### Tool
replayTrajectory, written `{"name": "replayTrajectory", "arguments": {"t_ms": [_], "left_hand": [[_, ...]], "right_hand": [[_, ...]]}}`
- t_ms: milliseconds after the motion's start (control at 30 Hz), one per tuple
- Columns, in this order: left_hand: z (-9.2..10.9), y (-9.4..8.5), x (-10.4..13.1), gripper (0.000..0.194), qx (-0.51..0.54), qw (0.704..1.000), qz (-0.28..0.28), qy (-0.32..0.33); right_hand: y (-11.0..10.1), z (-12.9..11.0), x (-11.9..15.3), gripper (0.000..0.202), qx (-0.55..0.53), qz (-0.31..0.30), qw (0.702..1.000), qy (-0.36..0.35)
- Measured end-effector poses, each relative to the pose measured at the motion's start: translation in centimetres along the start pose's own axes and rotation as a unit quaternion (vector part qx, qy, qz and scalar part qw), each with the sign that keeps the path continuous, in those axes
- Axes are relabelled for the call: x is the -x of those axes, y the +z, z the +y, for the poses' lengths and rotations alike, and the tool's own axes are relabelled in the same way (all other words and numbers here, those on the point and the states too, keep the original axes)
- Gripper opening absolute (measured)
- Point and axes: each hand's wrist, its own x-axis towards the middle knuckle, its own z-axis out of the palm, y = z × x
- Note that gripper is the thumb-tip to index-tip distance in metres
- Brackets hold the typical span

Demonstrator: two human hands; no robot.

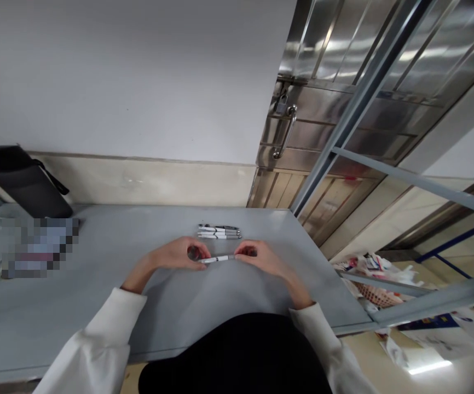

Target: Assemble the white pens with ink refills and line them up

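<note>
A white and grey pen [220,259] is held level just above or on the grey tabletop, one end in each hand. My left hand [181,253] pinches its left end, and my right hand [257,256] pinches the grey right end. Dark round patches show inside the curl of both hands; what they are I cannot make out. Just beyond the hands, several similar pens [219,232] lie side by side in a small stack, pointing left to right.
On the left of the grey table [97,323] stand a black case [27,183] with a strap and a pixelated object [42,246]. A metal post [344,131] rises at the right corner. Beyond it are a steel door [302,126] and a basket [379,295] with bags.
</note>
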Motion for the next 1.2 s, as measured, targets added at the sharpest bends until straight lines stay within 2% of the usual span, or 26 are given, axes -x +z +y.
{"name": "replayTrajectory", "arguments": {"t_ms": [167, 400, 567, 700, 767, 833, 933, 1000, 1100, 1200], "left_hand": [[-0.3, 0.1, 0.0, 0.021, 0.013, 1.0, -0.017, 0.02], [-0.7, -0.3, 0.0, 0.028, 0.004, 0.997, -0.042, 0.058], [-0.7, -0.1, 0.2, 0.03, -0.011, 0.998, -0.049, 0.043], [-0.8, 0.0, 0.3, 0.043, -0.044, 0.997, -0.057, 0.021], [-0.5, -0.5, 0.1, 0.051, -0.083, 0.993, -0.079, 0.022], [0.2, -1.4, -0.3, 0.047, -0.126, 0.987, -0.09, 0.035], [1.5, -2.7, -1.7, 0.025, -0.209, 0.974, -0.023, 0.081], [2.0, -3.0, -2.8, 0.02, -0.255, 0.959, 0.019, 0.12], [1.9, -2.2, -4.4, 0.019, -0.291, 0.943, 0.058, 0.148], [1.0, -0.8, -5.4, 0.018, -0.307, 0.937, 0.067, 0.154]], "right_hand": [[0.2, -0.2, 0.0, 0.003, 0.004, -0.006, 0.999, -0.038], [-0.1, -0.7, 0.2, 0.008, 0.034, -0.025, 0.998, -0.057], [-0.1, -0.7, 0.1, 0.019, 0.053, -0.031, 0.998, -0.014], [0.1, -0.7, -0.6, 0.029, 0.08, 0.008, 0.997, 0.021], [0.1, -0.7, -1.1, 0.028, 0.101, 0.056, 0.993, 0.032], [0.0, -0.8, -1.9, 0.021, 0.133, 0.11, 0.985, 0.025], [0.0, -0.6, -3.0, 0.012, 0.213, 0.164, 0.963, -0.012], [0.1, -0.5, -3.6, 0.012, 0.258, 0.183, 0.948, -0.028], [0.3, -0.5, -3.9, 0.013, 0.28, 0.188, 0.941, -0.024], [0.5, -0.8, -3.7, 0.014, 0.303, 0.174, 0.936, -0.035]]}}
